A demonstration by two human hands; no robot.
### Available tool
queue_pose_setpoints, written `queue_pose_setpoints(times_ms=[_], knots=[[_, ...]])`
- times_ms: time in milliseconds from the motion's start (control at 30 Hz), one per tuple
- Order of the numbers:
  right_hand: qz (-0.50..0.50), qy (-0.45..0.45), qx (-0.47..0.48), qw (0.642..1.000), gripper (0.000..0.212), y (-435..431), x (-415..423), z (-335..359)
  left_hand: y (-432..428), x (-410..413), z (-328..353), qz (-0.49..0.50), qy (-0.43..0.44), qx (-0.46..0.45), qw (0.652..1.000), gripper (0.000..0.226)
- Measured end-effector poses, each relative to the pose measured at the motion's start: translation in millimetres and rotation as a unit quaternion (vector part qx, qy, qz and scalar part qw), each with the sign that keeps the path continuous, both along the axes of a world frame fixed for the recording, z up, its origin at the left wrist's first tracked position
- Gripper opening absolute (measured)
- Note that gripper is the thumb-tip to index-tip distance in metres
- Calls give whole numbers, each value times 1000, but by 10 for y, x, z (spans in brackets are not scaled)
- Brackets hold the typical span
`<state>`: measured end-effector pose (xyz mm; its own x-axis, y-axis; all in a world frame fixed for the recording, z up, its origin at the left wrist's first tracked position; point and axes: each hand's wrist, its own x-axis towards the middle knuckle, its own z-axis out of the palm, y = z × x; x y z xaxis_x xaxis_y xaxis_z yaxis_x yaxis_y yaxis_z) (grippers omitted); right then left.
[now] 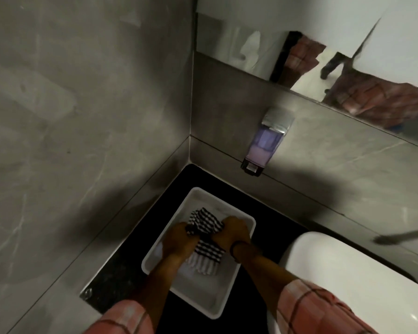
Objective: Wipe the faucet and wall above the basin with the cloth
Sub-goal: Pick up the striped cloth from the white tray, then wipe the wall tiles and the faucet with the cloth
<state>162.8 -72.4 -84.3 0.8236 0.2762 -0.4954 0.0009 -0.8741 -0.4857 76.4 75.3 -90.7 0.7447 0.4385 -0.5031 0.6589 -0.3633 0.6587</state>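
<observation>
A black-and-white striped cloth (204, 224) is bunched over a white rectangular tray (198, 196) on the black counter. My left hand (179, 239) and my right hand (234, 231) both grip the cloth from either side, twisting it between them, with its loose end hanging down into the tray. The white basin (348, 273) sits at the lower right. The grey wall (323, 165) runs above it. A dark blurred bar (405, 236) at the right edge may be the faucet; I cannot tell.
A wall-mounted soap dispenser (266, 143) with pinkish liquid hangs above the counter's back corner. A mirror (323, 44) spans the upper right. A grey tiled side wall (82, 116) closes the left. The black counter (135, 266) surrounds the tray.
</observation>
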Motion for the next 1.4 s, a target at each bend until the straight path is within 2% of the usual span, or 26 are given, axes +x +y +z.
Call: queue_pose_setpoints(times_ms=[67,133,267,367,400,467,567,667,700,767,833,933,1033,1133,1200,1233,1300,1400], knots=[[-68,39,76,994,23,-105,39,209,89,-4,107,10,-21,-70,997,14],[-185,102,180,961,6,-242,39,460,110,-33,293,51,-35,-174,983,16],[-348,255,377,819,25,-607,-113,869,-106,-101,756,82,-48,-372,923,27],[-349,343,513,705,37,-1024,-341,1100,-503,-122,1046,35,-67,-426,902,30],[-332,356,549,679,40,-1202,-440,1162,-695,-136,1137,13,-79,-433,898,32],[-313,361,589,652,45,-1499,-611,1214,-1047,-157,1229,-27,-103,-433,895,32],[-337,330,596,650,47,-1997,-833,1271,-1612,-142,1253,-97,-124,-374,914,34],[-430,253,552,668,47,-2585,-1018,1370,-2138,-71,1142,-169,-122,-283,936,30],[-467,222,537,666,51,-2790,-1089,1385,-2259,-54,1079,-199,-120,-238,943,32],[-523,172,516,656,49,-3230,-1266,1451,-2443,-14,911,-268,-130,-65,952,61],[-552,129,503,653,42,-3618,-1431,1551,-2516,26,652,-306,-154,122,931,85],[-604,-3,462,650,33,-4167,-1524,1881,-2590,80,268,-362,-134,260,885,104],[-603,-105,453,648,37,-4547,-1356,2340,-2605,82,-2,-375,-150,292,867,110],[-533,-241,482,652,32,-4613,-951,2776,-2611,73,-126,-377,-177,322,850,105],[-520,-343,427,656,28,-4402,-580,2965,-2586,70,-121,-369,-192,327,849,104],[-513,-381,384,666,29,-4273,-398,2985,-2595,71,-117,-369,-190,322,851,104],[-486,-415,300,709,38,-3950,-96,2909,-2591,60,-105,-371,-185,318,853,105],[-440,-390,195,785,50,-3522,133,2623,-2606,58,-106,-370,-170,316,857,107]])
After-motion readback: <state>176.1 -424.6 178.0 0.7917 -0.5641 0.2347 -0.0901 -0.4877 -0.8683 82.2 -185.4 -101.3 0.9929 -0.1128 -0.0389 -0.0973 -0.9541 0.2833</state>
